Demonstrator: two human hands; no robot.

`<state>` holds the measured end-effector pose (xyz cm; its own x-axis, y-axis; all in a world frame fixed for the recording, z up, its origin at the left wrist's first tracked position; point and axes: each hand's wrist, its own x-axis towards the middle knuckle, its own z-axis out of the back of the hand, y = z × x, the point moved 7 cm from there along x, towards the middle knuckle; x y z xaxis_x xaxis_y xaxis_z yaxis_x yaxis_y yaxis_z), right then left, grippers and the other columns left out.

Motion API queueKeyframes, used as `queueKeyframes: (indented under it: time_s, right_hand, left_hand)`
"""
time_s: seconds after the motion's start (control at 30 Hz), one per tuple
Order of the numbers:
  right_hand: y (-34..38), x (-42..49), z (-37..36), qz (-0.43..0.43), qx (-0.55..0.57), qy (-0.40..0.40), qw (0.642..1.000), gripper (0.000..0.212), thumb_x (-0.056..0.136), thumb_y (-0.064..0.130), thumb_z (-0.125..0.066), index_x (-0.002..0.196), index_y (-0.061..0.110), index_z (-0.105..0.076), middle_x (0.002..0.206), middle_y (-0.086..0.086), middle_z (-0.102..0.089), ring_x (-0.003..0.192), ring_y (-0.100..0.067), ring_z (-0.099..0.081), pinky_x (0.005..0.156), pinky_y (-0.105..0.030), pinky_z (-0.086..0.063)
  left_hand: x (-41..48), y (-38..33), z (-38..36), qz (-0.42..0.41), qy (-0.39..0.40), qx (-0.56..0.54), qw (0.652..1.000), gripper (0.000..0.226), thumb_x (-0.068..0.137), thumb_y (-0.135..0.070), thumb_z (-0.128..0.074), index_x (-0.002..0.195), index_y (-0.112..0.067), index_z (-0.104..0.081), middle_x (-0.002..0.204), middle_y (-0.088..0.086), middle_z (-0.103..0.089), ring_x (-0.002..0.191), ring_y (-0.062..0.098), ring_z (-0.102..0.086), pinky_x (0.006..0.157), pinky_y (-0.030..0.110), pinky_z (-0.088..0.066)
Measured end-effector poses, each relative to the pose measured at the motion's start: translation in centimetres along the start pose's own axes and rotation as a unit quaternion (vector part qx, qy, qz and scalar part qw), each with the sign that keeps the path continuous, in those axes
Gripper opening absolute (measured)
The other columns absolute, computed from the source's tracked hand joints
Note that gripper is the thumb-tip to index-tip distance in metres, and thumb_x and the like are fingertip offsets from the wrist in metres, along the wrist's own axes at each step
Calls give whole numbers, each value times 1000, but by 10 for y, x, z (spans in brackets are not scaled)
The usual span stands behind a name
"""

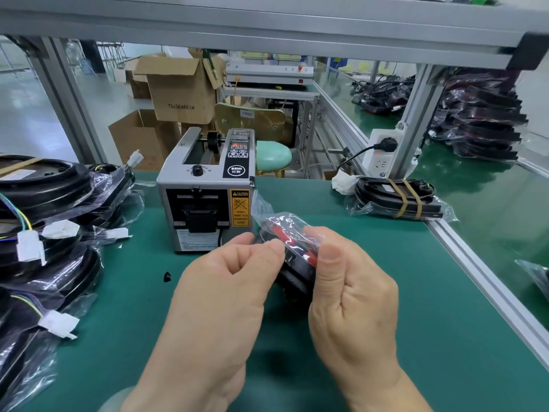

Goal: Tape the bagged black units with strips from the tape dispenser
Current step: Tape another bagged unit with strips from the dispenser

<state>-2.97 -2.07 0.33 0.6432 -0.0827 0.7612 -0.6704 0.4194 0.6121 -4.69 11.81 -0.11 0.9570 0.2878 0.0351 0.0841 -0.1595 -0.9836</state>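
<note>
Pinching clear crinkled bag (282,226), black unit (298,273) with red parts inside, left hand (225,292) and right hand (353,295) both gripping it

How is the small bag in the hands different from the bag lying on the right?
The small bag is pinched by the left hand and right hand; the taped bag lies on the mat. The small bag shows no tape; the taped bag has two tan strips. The small bag holds red and black parts; the taped bag holds a black unit. Both are clear plastic.
</note>
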Motion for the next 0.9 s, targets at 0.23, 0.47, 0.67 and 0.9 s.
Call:
queueKeyframes:
  time_s: [0.23,0.47,0.67,0.9]
  right_hand:
    - [0,-1,-2,0,-5,6,1000,40,101,31,-32,105,19,-70,99,10,-69,91,-17,-66,72,-41,-52]
    - [2,-1,-2,14,3,2,1000,39,102,30,-33,105,20,-70,99,11,-68,91,-15,-66,71,-41,-52]
    - [1,-1,-3,5,2,9,1000,40,102,31,-32,104,19,-70,99,9,-69,91,-17,-66,72,-41,-52]
    - [4,-1,-2,11,-23,7,1000,42,102,33,-30,104,20,-70,97,11,-69,90,-15,-65,71,-39,-52]
  left_hand:
    - [0,3,0,-3,12,-6,1000,18,79,-31,-64,68,-28,-78,93,-26,-71,120,-13,-46,103,24,-27]
    - [1,7,3,-6,-33,7,999,17,66,-40,-71,61,-25,-75,88,-31,-69,111,-20,-48,96,21,-31]
    - [1,8,6,-12,-59,46,997,22,62,-46,-64,64,-27,-75,109,-14,-70,114,-18,-47,109,30,-32]
    - [0,5,10,-37,-103,101,989,19,62,-48,-65,70,-33,-73,113,-16,-67,110,-8,-56,107,35,-39]
